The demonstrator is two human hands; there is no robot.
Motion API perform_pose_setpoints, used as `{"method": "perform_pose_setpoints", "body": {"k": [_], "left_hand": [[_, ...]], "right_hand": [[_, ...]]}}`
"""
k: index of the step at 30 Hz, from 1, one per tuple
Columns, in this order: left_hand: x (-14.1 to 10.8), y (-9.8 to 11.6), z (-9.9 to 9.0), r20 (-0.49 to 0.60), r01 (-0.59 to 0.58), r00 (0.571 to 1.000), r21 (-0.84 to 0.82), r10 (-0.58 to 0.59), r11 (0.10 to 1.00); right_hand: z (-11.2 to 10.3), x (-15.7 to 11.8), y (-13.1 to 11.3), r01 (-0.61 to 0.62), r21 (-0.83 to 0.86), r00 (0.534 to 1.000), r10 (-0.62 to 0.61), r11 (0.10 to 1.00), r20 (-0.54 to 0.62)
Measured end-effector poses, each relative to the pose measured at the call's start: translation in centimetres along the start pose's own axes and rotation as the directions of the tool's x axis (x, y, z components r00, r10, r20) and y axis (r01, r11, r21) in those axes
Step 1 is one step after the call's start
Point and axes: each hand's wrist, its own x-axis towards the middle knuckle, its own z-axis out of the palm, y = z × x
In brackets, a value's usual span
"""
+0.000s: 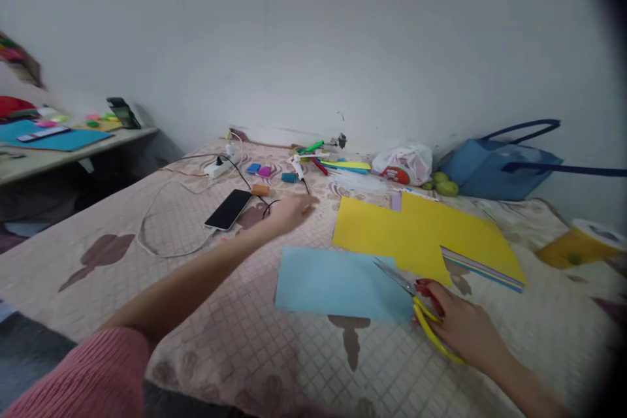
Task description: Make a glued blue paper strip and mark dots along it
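My right hand [458,323] is closed on yellow-handled scissors [431,326], whose slightly parted blades point left over a light blue paper sheet [333,284]. My left hand [292,212] reaches forward above the bed cover, beyond the blue sheet and right of a black-screened phone [228,209]; its fingers are blurred, and whether they hold anything cannot be made out. Behind the blue sheet lie large yellow sheets [421,232], with edges of other colours showing under them.
A power strip [218,168], cables, small coloured blocks [260,190] and a white glue gun [297,166] lie near the wall. Farther right are a plastic bag [404,164], green fruit [446,187], a blue bag [494,170] and a yellow roll [580,245].
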Motion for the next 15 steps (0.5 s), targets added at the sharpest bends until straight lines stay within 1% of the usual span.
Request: {"method": "perform_pose_setpoints", "body": {"k": [2,3,5,7,10,12,15], "left_hand": [[1.7,-4.1,-2.0,0.042,0.124,0.991,0.084,-0.128,0.989],[2.3,-6.1,-2.6,0.059,0.162,0.984,0.116,-0.169,0.98],[3.2,-9.7,-2.9,0.109,0.211,0.966,0.181,-0.233,0.961],[3.8,-12.4,-2.4,0.18,0.212,0.95,0.23,-0.256,0.95],[4.4,-14.8,-1.0,0.256,0.16,0.939,0.267,-0.23,0.95],[4.9,-15.8,-0.3,0.276,0.133,0.937,0.279,-0.212,0.951],[5.6,-16.9,0.3,0.292,0.098,0.94,0.268,-0.178,0.958]], "right_hand": [[1.3,-0.1,0.6,-0.031,-0.004,0.998,0.031,1.0,-0.052],[1.9,-0.2,0.8,-0.029,0.005,0.997,0.03,1.0,-0.075],[3.1,-0.4,0.9,-0.027,0.014,0.991,0.029,1.0,-0.13],[4.0,-0.5,0.9,-0.022,-0.005,0.982,0.021,1.0,-0.187],[4.8,-0.7,1.1,-0.024,-0.027,0.974,0.017,0.999,-0.228],[5.1,-0.9,1.5,-0.041,-0.022,0.974,0.035,0.999,-0.222],[5.6,-1.1,2.0,-0.075,-0.008,0.977,0.072,0.997,-0.202]]}}
